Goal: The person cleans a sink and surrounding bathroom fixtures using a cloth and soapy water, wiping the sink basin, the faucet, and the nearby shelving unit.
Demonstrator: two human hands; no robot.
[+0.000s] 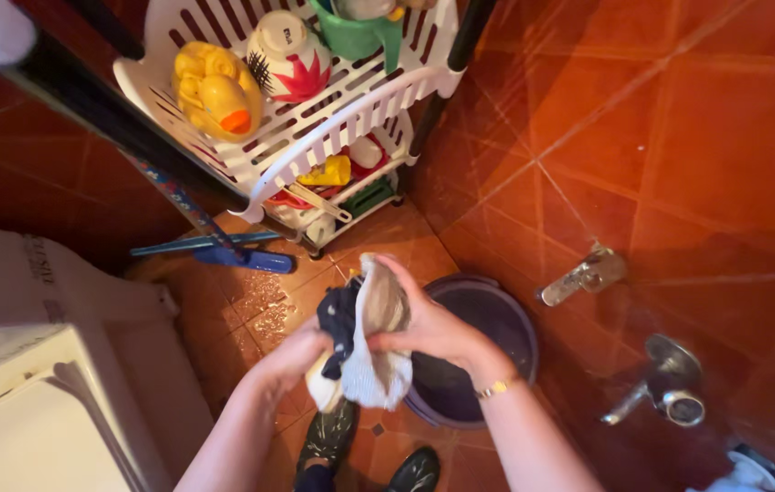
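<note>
hands: left [292, 360], right [428, 328] | both clenched on cloth [374, 342] | above bucket [497, 314]

A bunched white cloth [377, 351] of loose, net-like weave hangs upright near the middle of the scene, its top edge peaking upward and its lower end drooping in a thick fold. A dark navy cloth [339, 323] is twisted against its left side, the two pressed together above the tiled floor.

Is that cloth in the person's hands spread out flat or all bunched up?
Bunched up: the cloth hangs crumpled between the left hand and right hand.
</note>
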